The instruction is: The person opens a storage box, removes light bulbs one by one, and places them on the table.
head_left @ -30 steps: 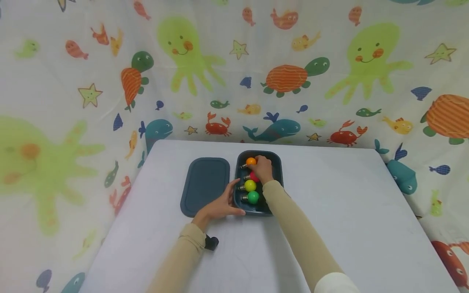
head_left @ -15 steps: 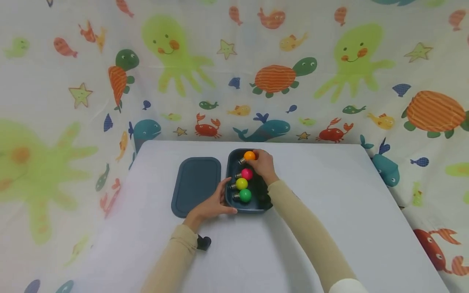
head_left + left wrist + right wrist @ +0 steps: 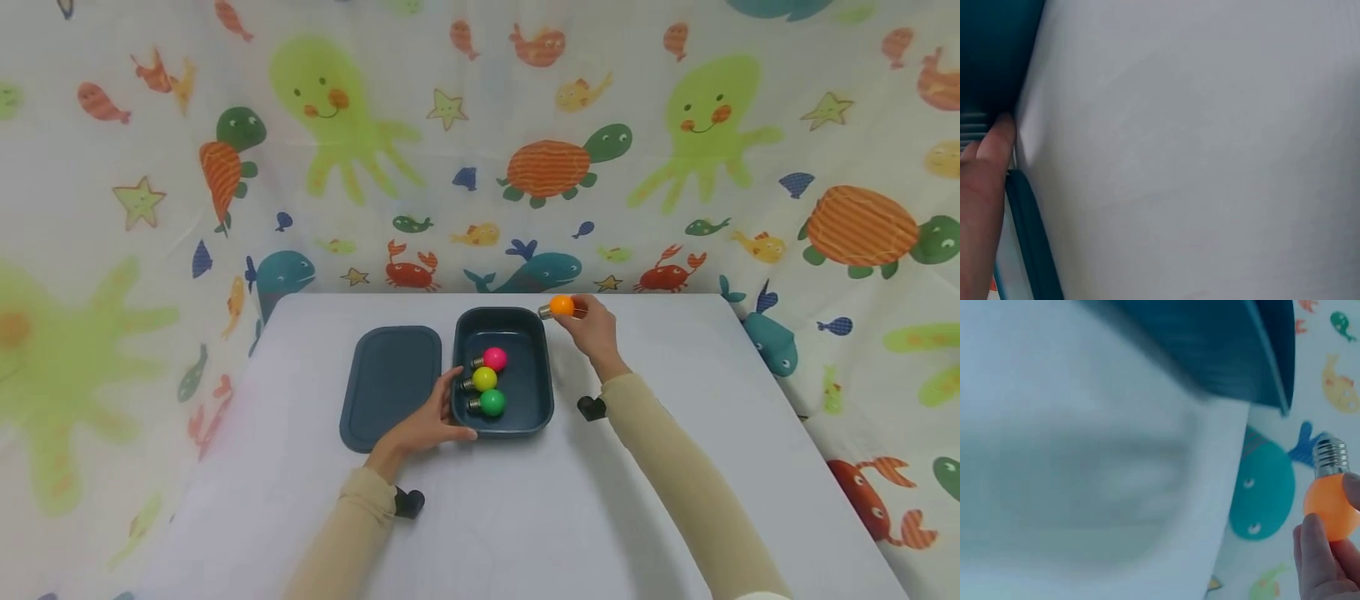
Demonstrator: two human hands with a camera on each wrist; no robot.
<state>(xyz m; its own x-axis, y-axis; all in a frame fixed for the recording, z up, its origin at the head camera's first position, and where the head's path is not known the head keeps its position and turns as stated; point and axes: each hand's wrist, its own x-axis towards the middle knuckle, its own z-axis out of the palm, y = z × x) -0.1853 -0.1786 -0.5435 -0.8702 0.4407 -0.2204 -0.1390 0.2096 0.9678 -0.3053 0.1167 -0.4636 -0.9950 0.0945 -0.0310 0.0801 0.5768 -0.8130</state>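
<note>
An orange light bulb (image 3: pixel 562 306) with a silver screw base is pinched by my right hand (image 3: pixel 596 329), just outside the back right corner of a dark blue box (image 3: pixel 551 392). In the right wrist view, fingertips and thumb hold the bulb (image 3: pixel 1330 503) by its round part, base upward. Inside the box lie a pink bulb (image 3: pixel 495 359), a yellow bulb (image 3: pixel 485 379) and a green bulb (image 3: pixel 492 402), bases pointing left. My left hand (image 3: pixel 427 425) rests at the box's near left corner, thumb along the front wall and fingers spread by the left wall.
To the box's left lies a flat dark blue lid (image 3: pixel 393 383) on the white table (image 3: pixel 660 467). A curtain printed with sea animals (image 3: pixel 551 167) hangs behind the table. Small black devices (image 3: pixel 591 408) are worn at both wrists.
My right hand has lifted the orange bulb out of the box and carried it right, past the rim. My left hand stays at the box corner. The head view has shifted slightly.
</note>
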